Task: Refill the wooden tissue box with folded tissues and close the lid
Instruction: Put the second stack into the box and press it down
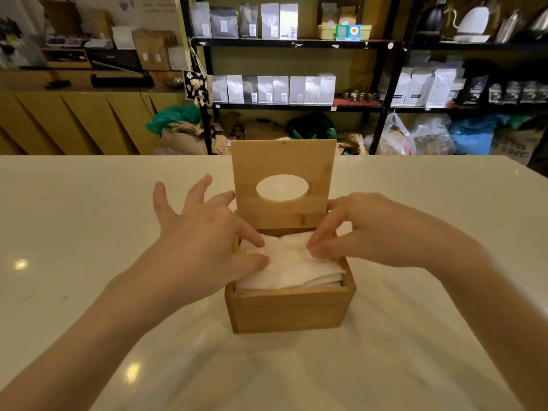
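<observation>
Mid-table, the box (292, 304) sits with its lid (283, 179) upright at 12 o'clock; the tissues (292, 266) are already in, so this looks like the tucking-down step. The left hand (201, 238) presses them with fingers spread, and the right hand (364, 229) pinches the top sheet at 3 o'clock. Next the hands must let go and swing the lid down; shelf labels behind are too blurred to read
</observation>
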A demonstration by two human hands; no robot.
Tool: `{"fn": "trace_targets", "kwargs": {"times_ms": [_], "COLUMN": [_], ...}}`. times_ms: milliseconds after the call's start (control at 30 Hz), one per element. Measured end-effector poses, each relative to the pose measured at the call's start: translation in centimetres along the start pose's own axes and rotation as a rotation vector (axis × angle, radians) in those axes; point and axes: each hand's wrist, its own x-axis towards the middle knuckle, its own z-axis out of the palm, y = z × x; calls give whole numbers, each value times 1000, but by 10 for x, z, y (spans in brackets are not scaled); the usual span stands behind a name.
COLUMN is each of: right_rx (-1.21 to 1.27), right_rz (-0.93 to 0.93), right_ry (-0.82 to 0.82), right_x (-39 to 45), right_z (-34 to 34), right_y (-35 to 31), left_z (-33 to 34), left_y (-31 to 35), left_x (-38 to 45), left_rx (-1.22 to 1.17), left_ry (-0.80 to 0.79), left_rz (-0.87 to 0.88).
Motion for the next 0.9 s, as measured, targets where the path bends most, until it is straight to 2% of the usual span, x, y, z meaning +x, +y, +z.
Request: {"fn": "trace_targets", "kwargs": {"times_ms": [100, 200, 433, 667, 800, 900], "right_rx": [-98, -225, -413, -453, -342, -194], "right_rz": [18, 56, 122, 201, 170, 138], "right_ry": [-110, -181, -147, -152, -180, -31], "right_x": [1, 1, 11, 17, 11, 10], "right_z": [2, 4, 16, 23, 17, 9], "right_y": [2, 2, 5, 1, 3, 3], "left_z": [5, 9, 13, 13, 10, 6], "left_y": [0, -1, 2, 4, 8, 5], "left_x": [5, 7, 12, 14, 14, 12], "left_rx": [65, 129, 176, 220, 227, 95], "left_ry": [-116, -158, -144, -218, -195, -114], "left_rz": [-22, -43, -32, -62, -58, -87]}}
